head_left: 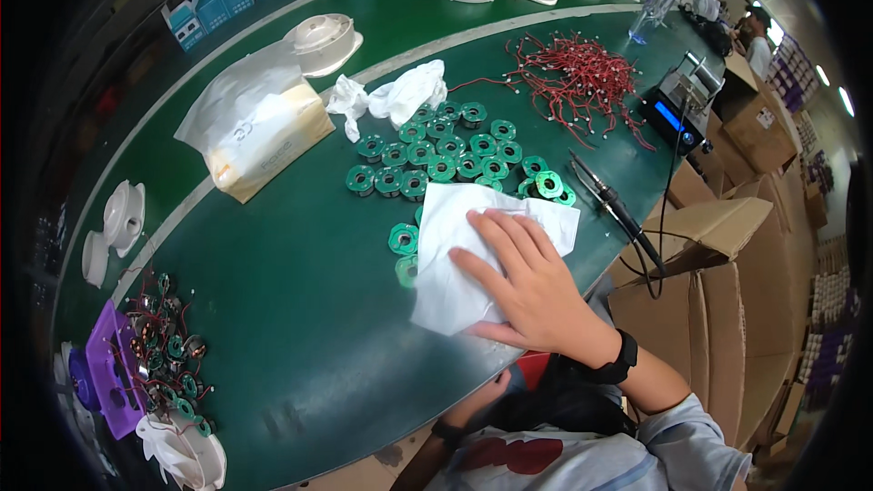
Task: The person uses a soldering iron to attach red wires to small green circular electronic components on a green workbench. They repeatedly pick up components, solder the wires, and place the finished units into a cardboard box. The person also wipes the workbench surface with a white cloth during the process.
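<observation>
Our right hand (526,284) lies palm down with its fingers spread over a white sheet (441,295), pressing on it and not closed round anything. The thumb sits by the lower edge of the sheet. Our left hand (493,391) shows only in part, low down just beyond the near edge of the green worktop (300,309); we cannot judge whether it is curled or relaxed, or whether it holds anything.

The sheet rests near that edge, just in front of a cluster of green-topped coils (391,155), and covers the nearest part of the group. At its left side we see 2 more coils, 1 behind the other, and a sliver of a 3rd.

Beyond the cluster we have crumpled tissues (411,94), and to their left a tissue pack (264,132) in clear wrapping. A tangle of red wires (582,80) lies behind and to the right. On the right we find a soldering iron (620,211) and a soldering station (671,116) with a lit blue screen. At our far left, a heap of small motors (168,350) lies beside a purple tray (111,373). White round housings (326,47) stand on the green belt (400,5) across from us, and cardboard boxes (668,327) stand beyond the worktop on the right.
</observation>
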Action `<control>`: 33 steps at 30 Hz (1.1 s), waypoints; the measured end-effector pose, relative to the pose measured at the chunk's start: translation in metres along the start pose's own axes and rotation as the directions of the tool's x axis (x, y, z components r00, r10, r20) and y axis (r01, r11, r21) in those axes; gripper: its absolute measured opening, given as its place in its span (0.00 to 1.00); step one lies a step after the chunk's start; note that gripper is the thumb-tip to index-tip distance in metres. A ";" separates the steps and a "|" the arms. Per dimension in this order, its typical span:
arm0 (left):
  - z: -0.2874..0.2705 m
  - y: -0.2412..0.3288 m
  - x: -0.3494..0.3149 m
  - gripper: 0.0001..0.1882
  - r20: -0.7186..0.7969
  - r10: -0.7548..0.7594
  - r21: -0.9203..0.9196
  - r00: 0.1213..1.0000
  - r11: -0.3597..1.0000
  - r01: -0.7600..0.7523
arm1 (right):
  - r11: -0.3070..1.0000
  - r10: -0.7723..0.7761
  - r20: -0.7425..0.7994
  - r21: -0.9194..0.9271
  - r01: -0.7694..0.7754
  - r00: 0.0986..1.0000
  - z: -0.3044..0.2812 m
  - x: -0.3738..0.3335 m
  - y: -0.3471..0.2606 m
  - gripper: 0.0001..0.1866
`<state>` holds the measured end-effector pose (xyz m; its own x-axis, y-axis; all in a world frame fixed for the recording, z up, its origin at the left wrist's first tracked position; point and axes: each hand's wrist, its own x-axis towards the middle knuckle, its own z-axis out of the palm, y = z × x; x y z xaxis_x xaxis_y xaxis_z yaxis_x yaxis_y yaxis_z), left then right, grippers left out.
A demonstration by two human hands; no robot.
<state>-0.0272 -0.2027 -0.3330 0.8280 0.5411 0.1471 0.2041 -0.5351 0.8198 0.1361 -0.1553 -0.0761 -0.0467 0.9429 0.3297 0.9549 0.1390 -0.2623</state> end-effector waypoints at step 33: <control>-0.027 0.051 0.019 0.05 0.095 -0.167 0.101 0.981 0.982 0.158 | 0.984 0.031 -0.009 -0.175 -0.032 0.999 0.034 0.033 -0.002 0.47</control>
<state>-0.0150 -0.2022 -0.2731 0.8281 0.5587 -0.0455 0.3836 -0.5057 0.7727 0.1225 -0.1145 -0.0955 -0.0147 0.9439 0.3298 0.9925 0.0538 -0.1098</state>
